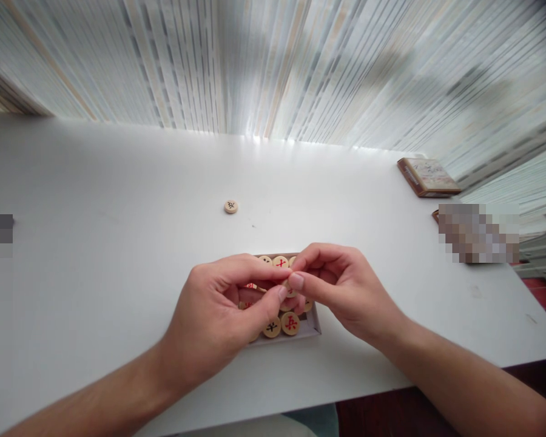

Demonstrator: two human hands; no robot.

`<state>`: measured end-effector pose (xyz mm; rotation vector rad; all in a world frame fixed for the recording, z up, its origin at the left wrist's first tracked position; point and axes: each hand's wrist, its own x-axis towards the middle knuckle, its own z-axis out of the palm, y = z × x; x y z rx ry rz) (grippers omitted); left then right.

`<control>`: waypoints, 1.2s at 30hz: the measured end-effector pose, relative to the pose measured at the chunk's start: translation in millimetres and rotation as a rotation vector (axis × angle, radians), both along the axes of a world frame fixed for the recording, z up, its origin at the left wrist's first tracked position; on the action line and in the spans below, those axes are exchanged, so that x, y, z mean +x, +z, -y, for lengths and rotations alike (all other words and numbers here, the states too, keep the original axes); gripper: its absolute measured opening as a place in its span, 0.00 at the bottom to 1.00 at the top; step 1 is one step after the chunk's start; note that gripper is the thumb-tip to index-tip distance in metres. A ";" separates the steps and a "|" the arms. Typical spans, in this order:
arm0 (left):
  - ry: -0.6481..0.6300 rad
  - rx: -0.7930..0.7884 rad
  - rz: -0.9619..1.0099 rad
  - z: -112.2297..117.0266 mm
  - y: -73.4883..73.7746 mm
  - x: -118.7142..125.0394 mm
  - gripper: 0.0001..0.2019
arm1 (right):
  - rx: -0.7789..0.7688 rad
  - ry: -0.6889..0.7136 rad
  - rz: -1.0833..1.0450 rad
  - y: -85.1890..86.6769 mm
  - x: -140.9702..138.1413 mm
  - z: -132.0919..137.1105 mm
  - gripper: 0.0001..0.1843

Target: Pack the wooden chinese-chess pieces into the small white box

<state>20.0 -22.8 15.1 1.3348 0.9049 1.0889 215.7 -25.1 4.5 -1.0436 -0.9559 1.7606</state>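
Observation:
Above a shallow box (313,328) of round wooden Chinese chess pieces, my two hands meet at the fingertips. A piece with a red mark (291,290) shows between them, partly hidden by the fingers. My left hand (236,297) pinches at its left side with thumb and forefinger. From the other side, my right hand (334,279) closes thumb and forefinger at its upper edge. In the box's near row lie a black-marked piece (272,328) and a red-marked piece (290,323). My hands cover much of the box.
A single black-marked chess piece (230,206) lies farther back on the white table (118,200). At the right stand a brown-edged box (430,177) and a blurred-out object (475,233). A striped curtain (255,67) hangs along the back edge.

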 end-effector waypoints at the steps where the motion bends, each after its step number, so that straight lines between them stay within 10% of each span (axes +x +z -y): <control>1: 0.000 -0.003 0.006 0.2 0.1 0.3 0.09 | 0.003 0.003 -0.009 -0.9 0.6 -0.3 0.14; 18: -0.126 -0.359 0.250 -8.0 -9.8 -7.9 0.09 | -0.005 0.038 -0.076 -1.4 3.1 -2.8 0.11; 36: -0.078 -0.276 0.161 -4.2 -3.4 -7.1 0.18 | -0.004 0.022 -0.071 1.6 3.6 -0.9 0.07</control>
